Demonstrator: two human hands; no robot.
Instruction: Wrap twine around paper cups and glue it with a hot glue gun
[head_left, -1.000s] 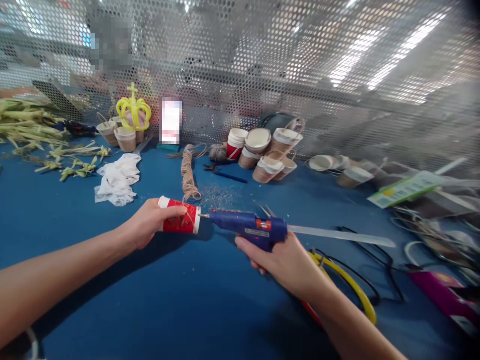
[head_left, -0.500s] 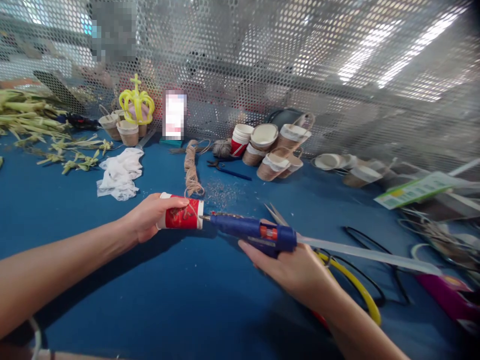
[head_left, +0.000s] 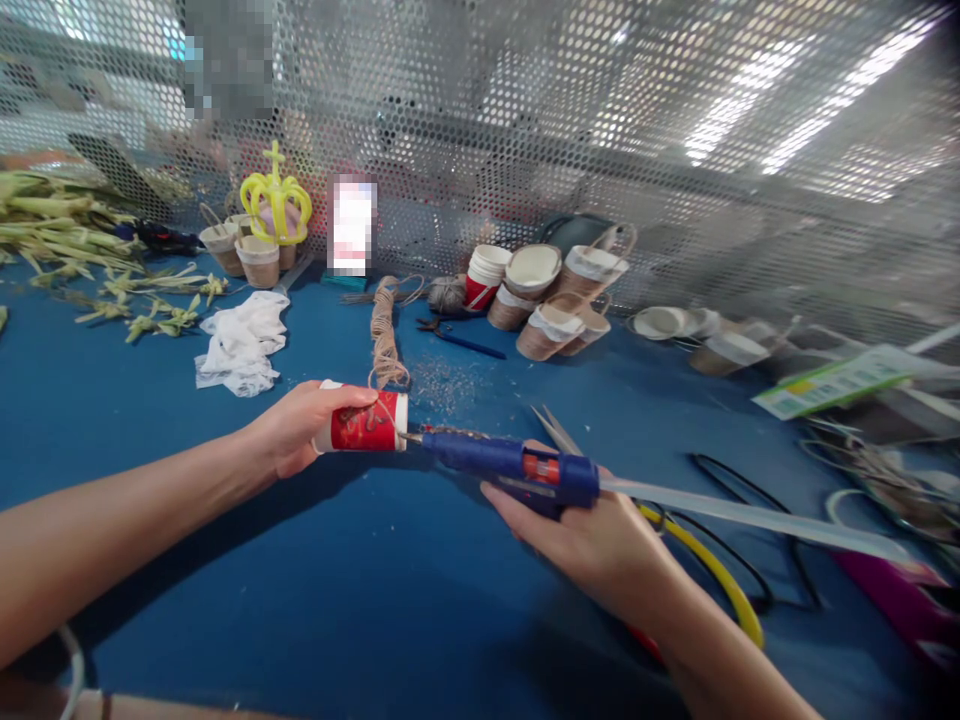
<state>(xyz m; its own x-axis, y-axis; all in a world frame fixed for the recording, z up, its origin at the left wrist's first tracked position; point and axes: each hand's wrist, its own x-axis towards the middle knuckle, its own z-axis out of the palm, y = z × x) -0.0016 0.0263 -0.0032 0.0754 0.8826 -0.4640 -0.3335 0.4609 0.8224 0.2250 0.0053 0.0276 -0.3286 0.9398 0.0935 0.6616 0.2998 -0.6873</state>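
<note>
My left hand (head_left: pixel 304 425) is closed around a red paper cup (head_left: pixel 367 420) with white ends, lying sideways in the air above the blue table. A strand of twine runs from under my thumb to the bundle of jute twine (head_left: pixel 385 335) behind. In my right hand (head_left: pixel 577 530) is a blue glue gun (head_left: pixel 510 462), its fingers wrapped round the handle. The metal nozzle meets or nearly meets the cup near its right rim. A long clear glue stick (head_left: pixel 750 515) sticks out of the gun's back. Scissors (head_left: pixel 553 430) with a yellow handle lie partly hidden under my right hand.
Twine-wrapped cups (head_left: pixel 551 325) stand at the back by a perforated metal screen (head_left: pixel 480 130). White lace cloth (head_left: pixel 244 345), pliers (head_left: pixel 469 342), a yellow crown (head_left: pixel 275 200) and dried husk pieces (head_left: pixel 67 220) lie around. A black cord (head_left: pixel 739 490) and a green-edged packet (head_left: pixel 840 380) are at right.
Little differs. The view has shifted slightly; both hands keep their holds, with the nozzle still at the cup's right rim.
</note>
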